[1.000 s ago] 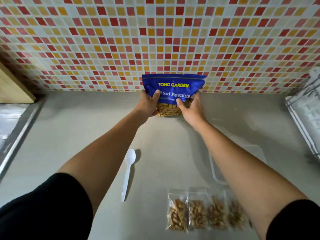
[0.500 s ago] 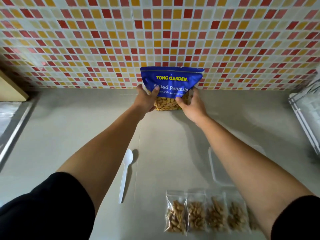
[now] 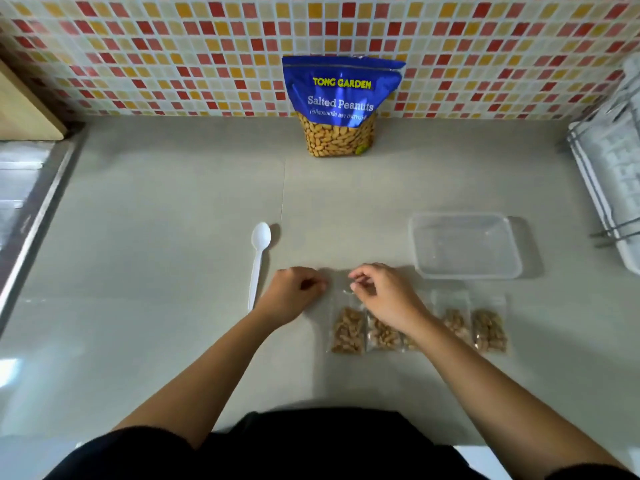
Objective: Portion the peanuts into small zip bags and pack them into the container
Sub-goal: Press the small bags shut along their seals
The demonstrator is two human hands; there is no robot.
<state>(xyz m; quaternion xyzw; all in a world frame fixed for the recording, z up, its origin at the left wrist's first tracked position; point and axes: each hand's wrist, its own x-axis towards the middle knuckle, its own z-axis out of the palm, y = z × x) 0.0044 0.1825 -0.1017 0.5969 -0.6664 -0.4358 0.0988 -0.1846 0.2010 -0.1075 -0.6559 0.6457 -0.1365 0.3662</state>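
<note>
Small clear zip bags of peanuts lie in a row on the smooth grey table. My right fingers pinch the leftmost bag's top; my left hand curls loosely beside, empty. Clear rectangular container nearby.

From my remote feed, even, soft light fills the grey counter, with short shadows falling right of the white spoon and clear container. Pale glare streaks the counter's left edge. The wide lens bows the tiled wall, and fine detail smears towards the corners.
</note>
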